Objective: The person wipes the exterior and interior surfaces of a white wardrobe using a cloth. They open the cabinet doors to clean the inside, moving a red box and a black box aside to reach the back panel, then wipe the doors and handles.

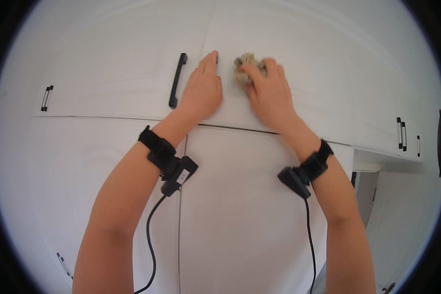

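Note:
My right hand [272, 95] holds a crumpled beige-grey cloth [245, 75] against the white upper cabinet door [316, 84]. The cloth is slightly blurred and bunched under the fingers. My left hand [204, 88] lies over a black bar handle [217, 57] on the same door, its fingers around it. Only small dark bits of that handle show; the hand hides the rest. Just left of this hand, another black bar handle [177, 81] is fixed to the neighbouring door. Both wrists wear black strapped devices, the left one [174, 172] and the right one [303, 174].
Black cables hang from both wrist devices, such as the right cable [310, 235]. White lower doors [242, 205] stand below the upper ones. Smaller handles [47, 98] sit at far left, with more handles [401, 134] at right. A white room door [400, 213] is at lower right.

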The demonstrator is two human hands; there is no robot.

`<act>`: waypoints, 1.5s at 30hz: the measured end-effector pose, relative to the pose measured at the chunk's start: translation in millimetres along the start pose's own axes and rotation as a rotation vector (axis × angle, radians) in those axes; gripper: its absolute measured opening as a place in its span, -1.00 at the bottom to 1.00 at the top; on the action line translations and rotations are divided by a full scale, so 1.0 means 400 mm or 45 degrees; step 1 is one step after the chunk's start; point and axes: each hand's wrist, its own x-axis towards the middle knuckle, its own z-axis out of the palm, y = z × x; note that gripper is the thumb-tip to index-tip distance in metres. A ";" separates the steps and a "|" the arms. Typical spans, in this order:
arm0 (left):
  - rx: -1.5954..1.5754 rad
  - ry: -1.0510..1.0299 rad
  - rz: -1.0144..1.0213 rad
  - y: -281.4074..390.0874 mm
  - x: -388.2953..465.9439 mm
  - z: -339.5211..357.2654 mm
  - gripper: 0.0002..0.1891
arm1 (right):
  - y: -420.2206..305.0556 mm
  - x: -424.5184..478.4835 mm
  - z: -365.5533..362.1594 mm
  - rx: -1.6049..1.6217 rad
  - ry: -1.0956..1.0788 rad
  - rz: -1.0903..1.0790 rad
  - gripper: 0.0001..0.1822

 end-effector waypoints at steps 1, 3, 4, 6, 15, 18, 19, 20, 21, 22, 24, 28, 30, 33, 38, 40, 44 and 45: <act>-0.008 -0.004 -0.039 0.006 -0.006 -0.004 -0.45 | 0.013 0.041 0.025 0.028 0.064 -0.014 -0.52; -0.026 -0.009 -0.111 0.014 -0.015 -0.012 -0.45 | 0.028 0.115 0.075 0.051 0.140 -0.035 -0.50; 0.006 0.013 -0.103 0.023 -0.022 -0.013 -0.45 | 0.039 0.142 0.100 0.041 0.152 -0.040 -0.50; 0.081 0.093 -0.071 0.012 -0.025 -0.007 -0.45 | 0.061 0.182 0.169 -0.019 0.126 -0.047 -0.51; 0.374 0.282 -0.021 -0.004 -0.024 -0.009 -0.43 | -0.018 0.160 0.173 -0.032 0.006 0.175 -0.67; 0.327 0.287 -0.001 0.000 -0.021 0.004 -0.47 | -0.028 0.099 0.144 -0.110 0.083 0.153 -0.74; 0.331 0.274 -0.008 0.001 -0.024 -0.004 -0.46 | -0.052 0.077 0.133 -0.094 0.070 0.129 -0.75; 0.332 0.262 -0.016 0.001 -0.026 -0.012 -0.46 | -0.079 0.051 0.123 -0.080 0.055 0.106 -0.75; 0.345 0.246 -0.021 0.004 -0.029 -0.024 -0.46 | -0.106 0.027 0.112 -0.055 0.046 0.086 -0.75; 0.319 0.253 -0.044 0.009 -0.035 -0.031 -0.49 | -0.126 0.002 0.097 -0.013 0.054 0.044 -0.76; 0.298 0.234 -0.052 -0.002 -0.036 -0.032 -0.51 | -0.147 -0.038 0.068 0.044 0.091 -0.036 -0.76; 0.309 0.250 0.018 -0.032 -0.024 -0.024 -0.55 | -0.133 -0.075 0.033 0.018 0.033 -0.104 -0.73; 0.360 0.255 0.069 -0.032 -0.022 -0.021 -0.55 | -0.115 -0.104 0.000 0.052 -0.006 -0.126 -0.71; 0.423 0.200 0.054 -0.033 -0.027 -0.033 -0.56 | -0.074 -0.166 -0.057 0.043 -0.035 -0.085 -0.67; 0.424 0.175 0.032 -0.028 -0.028 -0.033 -0.56 | 0.082 -0.296 -0.229 -0.172 0.014 0.269 -0.54; 0.406 0.169 0.023 -0.029 -0.029 -0.036 -0.56 | 0.159 -0.352 -0.292 -0.295 0.047 0.437 -0.49; 0.345 0.148 -0.026 -0.033 -0.039 -0.031 -0.56 | 0.205 -0.378 -0.348 -0.268 0.092 0.749 -0.46; 0.331 0.142 -0.038 -0.030 -0.037 -0.034 -0.57 | 0.197 -0.380 -0.340 -0.361 0.078 0.672 -0.46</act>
